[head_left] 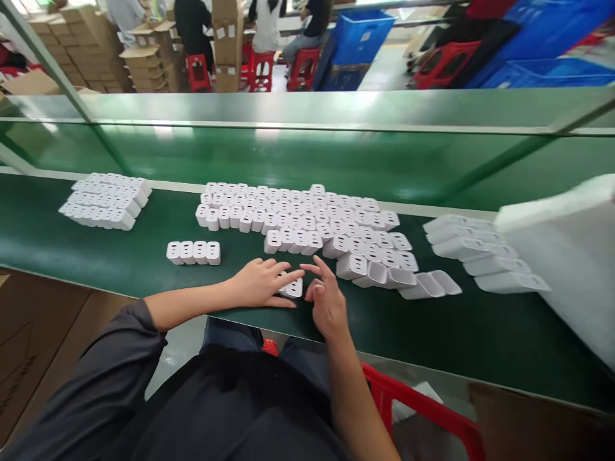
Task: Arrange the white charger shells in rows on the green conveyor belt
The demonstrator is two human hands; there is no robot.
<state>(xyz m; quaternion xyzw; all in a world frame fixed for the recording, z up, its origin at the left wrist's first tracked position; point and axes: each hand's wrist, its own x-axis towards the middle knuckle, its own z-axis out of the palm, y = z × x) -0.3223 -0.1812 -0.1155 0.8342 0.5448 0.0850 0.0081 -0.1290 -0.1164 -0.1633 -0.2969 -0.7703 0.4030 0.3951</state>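
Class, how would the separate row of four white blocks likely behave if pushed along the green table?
The white blocks would probably separate, as no band or wrap shows around them. They look stiff, with straight, smooth walls. Flat sides suggest sliding or tipping rather than rolling.

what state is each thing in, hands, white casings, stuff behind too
Left hand, palm down, fingers spread
Right hand, fingers partly curled
Casings by left hand, partly covered
Row of four casings, side by side
Left block, packed in rows
Middle group, close together
Hollow casings, open ends showing
Cardboard boxes, stacked
Three red stools, occupied
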